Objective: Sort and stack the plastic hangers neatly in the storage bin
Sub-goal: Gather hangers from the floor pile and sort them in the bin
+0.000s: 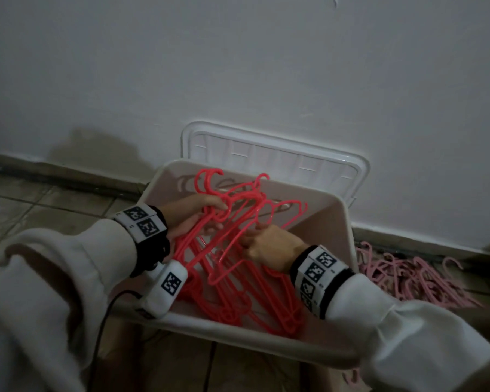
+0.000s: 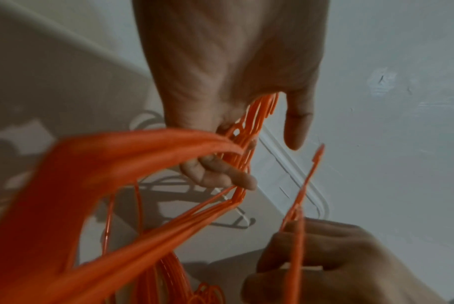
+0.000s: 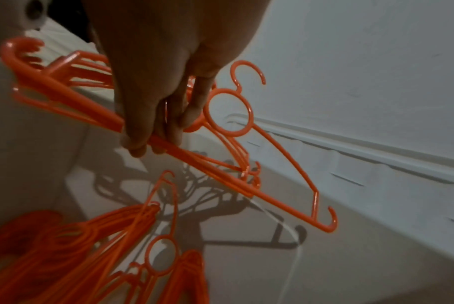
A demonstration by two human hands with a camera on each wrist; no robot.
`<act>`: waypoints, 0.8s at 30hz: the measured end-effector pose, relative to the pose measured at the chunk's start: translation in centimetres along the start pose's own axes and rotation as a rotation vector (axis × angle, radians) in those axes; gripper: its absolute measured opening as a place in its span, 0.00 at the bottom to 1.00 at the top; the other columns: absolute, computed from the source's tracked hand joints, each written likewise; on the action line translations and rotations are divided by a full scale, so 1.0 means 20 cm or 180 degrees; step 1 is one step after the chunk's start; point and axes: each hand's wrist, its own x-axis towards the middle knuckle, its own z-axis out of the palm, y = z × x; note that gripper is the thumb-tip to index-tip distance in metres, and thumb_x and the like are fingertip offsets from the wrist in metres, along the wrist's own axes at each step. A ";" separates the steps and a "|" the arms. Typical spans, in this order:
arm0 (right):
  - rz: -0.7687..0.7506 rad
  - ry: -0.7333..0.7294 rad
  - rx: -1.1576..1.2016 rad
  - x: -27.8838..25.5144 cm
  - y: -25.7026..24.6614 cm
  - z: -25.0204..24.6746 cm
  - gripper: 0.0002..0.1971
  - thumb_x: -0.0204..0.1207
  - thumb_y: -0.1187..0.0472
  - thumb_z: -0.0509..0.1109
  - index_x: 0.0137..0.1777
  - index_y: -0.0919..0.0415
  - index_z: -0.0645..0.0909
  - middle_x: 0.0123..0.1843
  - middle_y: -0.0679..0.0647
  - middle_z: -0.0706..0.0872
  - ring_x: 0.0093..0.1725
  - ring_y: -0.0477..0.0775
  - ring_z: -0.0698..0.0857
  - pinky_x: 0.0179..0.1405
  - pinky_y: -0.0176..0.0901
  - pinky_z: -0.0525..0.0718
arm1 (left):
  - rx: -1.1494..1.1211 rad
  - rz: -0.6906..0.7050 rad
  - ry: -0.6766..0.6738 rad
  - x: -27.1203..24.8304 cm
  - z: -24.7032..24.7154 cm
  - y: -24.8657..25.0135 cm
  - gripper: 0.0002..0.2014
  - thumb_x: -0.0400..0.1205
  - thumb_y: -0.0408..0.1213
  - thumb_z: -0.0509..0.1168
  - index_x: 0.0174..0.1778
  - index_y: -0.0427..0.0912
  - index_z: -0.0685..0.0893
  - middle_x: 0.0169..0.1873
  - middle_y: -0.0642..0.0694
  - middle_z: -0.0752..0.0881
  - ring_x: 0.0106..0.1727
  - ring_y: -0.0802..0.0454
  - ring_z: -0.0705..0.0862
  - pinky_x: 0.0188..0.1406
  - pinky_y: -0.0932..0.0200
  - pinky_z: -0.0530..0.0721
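Note:
Several red plastic hangers [image 1: 232, 281] lie in a loose heap inside the white storage bin [image 1: 347, 222]. My left hand [image 1: 201, 212] grips a bunch of them near their necks, hooks pointing toward the wall; in the left wrist view its fingers [image 2: 220, 170] curl round the bunched hangers [image 2: 142, 148]. My right hand [image 1: 262, 243] holds other red hangers just to the right, above the bin's middle. In the right wrist view my right hand [image 3: 155, 131] pinches the bars of a few hangers [image 3: 285, 203], lifted over the heap [image 3: 90, 236].
The bin's white lid [image 1: 280, 154] leans on the wall behind it. A pile of pale pink hangers [image 1: 419, 281] lies on the tiled floor right of the bin. A cardboard box [image 1: 181, 363] sits under the bin's front edge. A black cable [image 1: 102, 329] hangs by my left wrist.

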 end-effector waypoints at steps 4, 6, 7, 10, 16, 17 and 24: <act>-0.0212 -0.0088 -0.0296 0.10 -0.05 0.04 0.20 0.58 0.60 0.51 0.21 0.53 0.85 0.26 0.44 0.86 0.34 0.46 0.88 0.38 0.33 0.85 | -0.0005 0.0222 -0.0394 0.00 0.04 0.01 0.22 0.68 0.33 0.72 0.58 0.37 0.79 0.41 0.39 0.82 0.37 0.50 0.80 0.44 0.57 0.78; -0.0242 -0.0068 -0.0427 0.13 -0.07 0.03 0.21 0.58 0.60 0.51 0.23 0.51 0.87 0.27 0.42 0.87 0.36 0.44 0.88 0.46 0.35 0.83 | 0.0124 0.0339 -0.0399 0.00 0.06 0.01 0.15 0.70 0.33 0.74 0.51 0.37 0.81 0.39 0.41 0.81 0.37 0.51 0.80 0.46 0.58 0.78; -0.0269 -0.0043 -0.0560 0.15 -0.08 0.02 0.21 0.58 0.60 0.50 0.23 0.50 0.87 0.27 0.42 0.87 0.36 0.43 0.88 0.48 0.37 0.82 | 0.0213 0.0402 -0.0290 0.00 0.07 0.00 0.11 0.72 0.33 0.73 0.47 0.37 0.82 0.36 0.42 0.81 0.35 0.53 0.79 0.42 0.61 0.79; -0.0321 -0.0125 -0.0724 0.18 -0.09 0.01 0.21 0.58 0.58 0.50 0.25 0.49 0.88 0.29 0.41 0.88 0.38 0.43 0.88 0.56 0.41 0.76 | 0.0514 0.0553 0.0249 0.02 0.07 -0.04 0.02 0.78 0.27 0.66 0.44 0.35 0.82 0.27 0.46 0.81 0.26 0.55 0.77 0.25 0.69 0.77; -0.0338 -0.0215 -0.0740 0.24 -0.07 0.03 0.20 0.62 0.59 0.52 0.29 0.51 0.88 0.31 0.43 0.88 0.38 0.46 0.88 0.53 0.42 0.79 | 0.0294 0.0440 0.0463 0.04 0.04 -0.07 0.08 0.82 0.32 0.62 0.42 0.44 0.86 0.28 0.46 0.84 0.28 0.52 0.79 0.31 0.58 0.78; -0.0370 -0.0179 -0.0757 0.25 -0.06 0.04 0.20 0.62 0.59 0.52 0.28 0.51 0.87 0.31 0.43 0.88 0.38 0.47 0.88 0.53 0.42 0.76 | 0.0338 0.0469 0.0518 0.05 0.03 -0.07 0.09 0.82 0.32 0.62 0.41 0.46 0.87 0.29 0.45 0.85 0.29 0.51 0.80 0.34 0.56 0.79; 0.0222 0.0120 0.0168 0.16 0.03 -0.01 0.23 0.76 0.65 0.50 0.69 0.60 0.76 0.68 0.54 0.80 0.50 0.59 0.87 0.38 0.49 0.84 | 0.0813 0.0541 0.0861 0.04 -0.09 -0.06 0.11 0.82 0.31 0.62 0.58 0.36 0.84 0.41 0.48 0.87 0.40 0.56 0.84 0.52 0.61 0.82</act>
